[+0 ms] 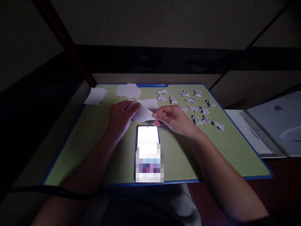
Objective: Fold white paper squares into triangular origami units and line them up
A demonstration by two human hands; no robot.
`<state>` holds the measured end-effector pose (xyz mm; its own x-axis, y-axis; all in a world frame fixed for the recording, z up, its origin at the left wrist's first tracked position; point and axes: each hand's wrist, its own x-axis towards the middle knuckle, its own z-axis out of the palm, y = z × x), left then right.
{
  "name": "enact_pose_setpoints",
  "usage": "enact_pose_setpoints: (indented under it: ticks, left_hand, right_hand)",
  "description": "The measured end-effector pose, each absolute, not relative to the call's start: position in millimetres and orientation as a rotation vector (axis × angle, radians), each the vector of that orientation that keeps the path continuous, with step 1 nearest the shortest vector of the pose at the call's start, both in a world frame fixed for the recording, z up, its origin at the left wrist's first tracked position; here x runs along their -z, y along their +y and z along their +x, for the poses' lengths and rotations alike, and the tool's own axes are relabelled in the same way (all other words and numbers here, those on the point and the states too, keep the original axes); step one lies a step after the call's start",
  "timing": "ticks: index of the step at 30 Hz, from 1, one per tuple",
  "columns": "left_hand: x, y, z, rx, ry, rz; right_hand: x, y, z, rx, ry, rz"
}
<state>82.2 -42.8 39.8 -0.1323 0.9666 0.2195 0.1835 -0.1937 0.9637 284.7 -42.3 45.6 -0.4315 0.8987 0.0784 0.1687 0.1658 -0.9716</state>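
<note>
Between my two hands is a sheet of white paper (143, 113), partly folded with a slanting edge. My left hand (121, 114) pinches its left end, thumb on top. Its right corner is gripped between the thumb and fingers of my right hand (172, 117). Behind it, another piece of white paper (150, 103) shows; whether it lies on the table or belongs to the held sheet I cannot tell. Just below my hands lies a phone (148, 135) with a bright screen. Several small folded paper shapes (197, 120) are spread out to the right of my right hand.
The green tabletop (178, 157) has a blue rim. One stack of white paper (129, 91) lies at the back, another stack (95, 95) at the left back edge. A dark cable (56, 191) crosses the lower left. Beyond the right edge sits a white box-like object (277, 122).
</note>
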Motion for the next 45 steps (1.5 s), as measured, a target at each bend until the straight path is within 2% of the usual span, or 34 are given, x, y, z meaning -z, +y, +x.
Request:
enact_pose_setpoints:
  ticks: [15, 23, 39, 45]
  left_hand:
    - [-39.3, -43.4, 78.4, -1.315, 1.245, 1.393]
    - [-43.4, -48.8, 82.8, -1.278, 1.248, 1.448]
    - [-37.5, -45.8, 85.5, -1.348, 1.192, 1.357]
    - [-42.2, -49.1, 88.3, -1.252, 1.096, 1.330]
  right_hand:
    - [-43.6, -42.0, 285.7, -1.303, -1.726, -0.982]
    - [-48.9, -43.3, 281.2, -1.156, -1.714, -1.018]
    - [-44.3, -38.6, 285.0, -1.180, -1.618, -1.071]
    - [-46.4, -38.8, 284.4, -1.179, -1.572, -1.062]
